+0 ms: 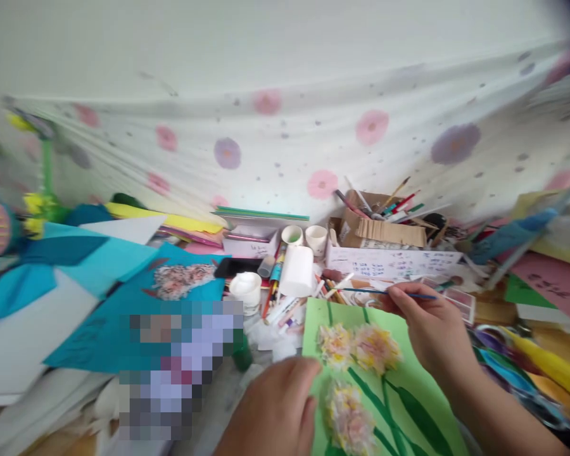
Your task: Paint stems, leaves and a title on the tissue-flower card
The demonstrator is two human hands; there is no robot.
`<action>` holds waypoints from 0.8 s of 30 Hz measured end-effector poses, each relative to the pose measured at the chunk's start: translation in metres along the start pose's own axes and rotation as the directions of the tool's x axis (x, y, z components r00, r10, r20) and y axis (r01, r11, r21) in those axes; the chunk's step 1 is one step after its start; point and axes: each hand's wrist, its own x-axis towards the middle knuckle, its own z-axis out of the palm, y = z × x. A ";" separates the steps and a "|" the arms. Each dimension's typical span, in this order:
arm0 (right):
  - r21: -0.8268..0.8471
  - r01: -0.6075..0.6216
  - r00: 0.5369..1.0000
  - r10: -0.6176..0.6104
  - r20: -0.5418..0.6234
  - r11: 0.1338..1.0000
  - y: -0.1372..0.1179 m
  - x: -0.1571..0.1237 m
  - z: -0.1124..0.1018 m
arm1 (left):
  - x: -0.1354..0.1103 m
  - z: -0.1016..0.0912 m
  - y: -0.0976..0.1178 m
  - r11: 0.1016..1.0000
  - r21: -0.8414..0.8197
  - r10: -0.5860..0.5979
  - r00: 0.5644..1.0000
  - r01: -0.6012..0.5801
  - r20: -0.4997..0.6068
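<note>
In my right hand [430, 326] a thin blue paintbrush [365, 290] is pinched, lying almost level above the top edge of a light green sheet of paper [408, 354]. Textured flowers [349, 418] in pale pink and yellow stand out on that sheet, with dark green painted stems and a leaf [420, 418]. My left hand [275, 405] is closed at the sheet's left edge, its fingers curled and partly hidden. Just past the sheet lies a white cup [297, 272] on its side among pens.
Two upright cups [292, 235] and a white tub [246, 291] stand behind. A cardboard box [382, 218] holds brushes and pens. Blue papers [118, 304] spread on the left, near a dark green bottle [242, 351]. Tape rolls [508, 373] lie at the right.
</note>
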 end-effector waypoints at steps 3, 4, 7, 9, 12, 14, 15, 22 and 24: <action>0.067 0.015 1.000 -0.017 0.020 0.998 0.004 0.005 -0.008 | 0.054 -0.012 0.018 0.964 0.043 -0.266 0.963 0.264 0.040; 0.070 0.027 0.999 -0.029 0.021 0.997 0.003 0.006 -0.011 | 0.070 -0.011 0.020 0.952 0.049 -0.304 0.952 0.302 0.028; 0.052 0.058 0.998 -0.057 -0.004 0.997 -0.007 0.007 -0.017 | 0.101 0.001 0.014 0.912 0.052 -0.407 0.913 0.407 -0.022; 0.062 0.062 0.998 -0.061 -0.011 0.996 -0.017 0.005 -0.017 | 0.112 0.008 0.006 0.891 0.022 -0.451 0.890 0.453 -0.065; 0.152 0.027 0.999 -0.030 0.012 0.988 -0.031 -0.001 -0.013 | 0.124 0.017 -0.008 0.871 -0.091 -0.491 0.863 0.483 -0.120; 0.198 0.015 1.000 -0.020 0.023 0.980 -0.038 -0.006 -0.010 | 0.133 0.021 -0.016 0.848 -0.200 -0.518 0.846 0.490 -0.127; 0.204 0.015 0.999 -0.021 0.029 0.979 -0.040 -0.008 -0.010 | 0.137 0.023 -0.019 0.833 -0.259 -0.531 0.838 0.488 -0.128; 0.234 0.016 1.000 -0.015 -0.008 0.972 -0.057 -0.039 -0.037 | 0.132 0.022 -0.012 0.660 -0.682 -0.480 0.875 0.316 -0.059; 0.278 0.015 1.000 -0.011 -0.015 0.960 -0.063 -0.053 -0.043 | 0.118 0.015 -0.003 0.577 -0.780 -0.441 0.896 0.241 -0.049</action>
